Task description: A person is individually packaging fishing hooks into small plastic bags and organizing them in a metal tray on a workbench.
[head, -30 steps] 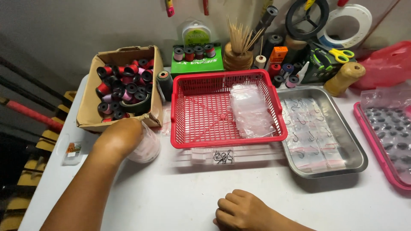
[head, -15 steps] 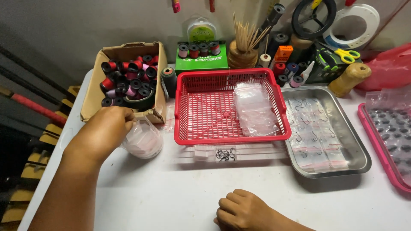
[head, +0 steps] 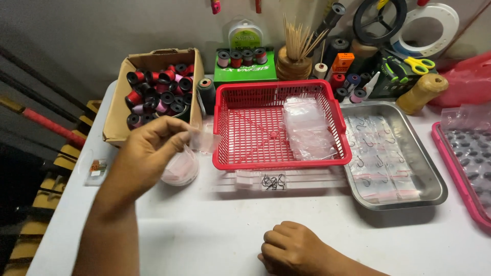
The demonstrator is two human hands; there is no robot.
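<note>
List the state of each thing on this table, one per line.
left hand: raised, pinching a small clear bag
right hand: resting closed on the table
red basket: holds clear bags
steel tray: lined with bagged hooks
cardboard box: open, full of spools
loose hooks: piled in front of the basket

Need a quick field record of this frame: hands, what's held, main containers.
left hand: pinches a small clear bag above a round tub of bags
right hand: closed, resting on the white table, holds nothing
red basket: clear bags inside at right
metal tray: bagged hooks
cardboard box: thread spools
loose hooks: in front of the basket
</note>
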